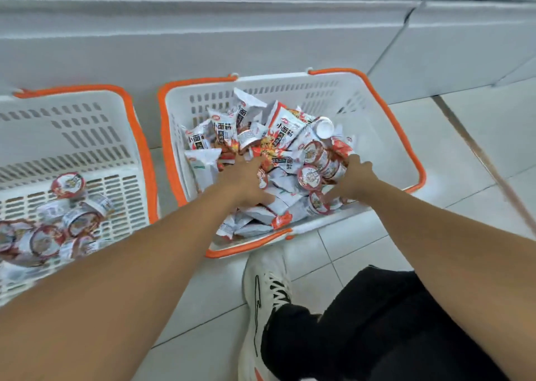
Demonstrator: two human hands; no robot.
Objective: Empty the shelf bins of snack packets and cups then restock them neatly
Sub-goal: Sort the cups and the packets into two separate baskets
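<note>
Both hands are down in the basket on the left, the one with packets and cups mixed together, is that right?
Not quite: the head view shows both hands, left and right, in the right basket, which holds the mixed packets and cups. The left basket holds only cups.

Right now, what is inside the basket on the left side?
The left basket holds only cups, lying loose on its slotted floor toward the near end. No packets show there. The left arm covers the near corner, so what lies under it cannot be seen.

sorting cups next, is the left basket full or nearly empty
Nearly empty: the left basket holds only some cups near its front, and much of its slotted floor shows bare.
</note>
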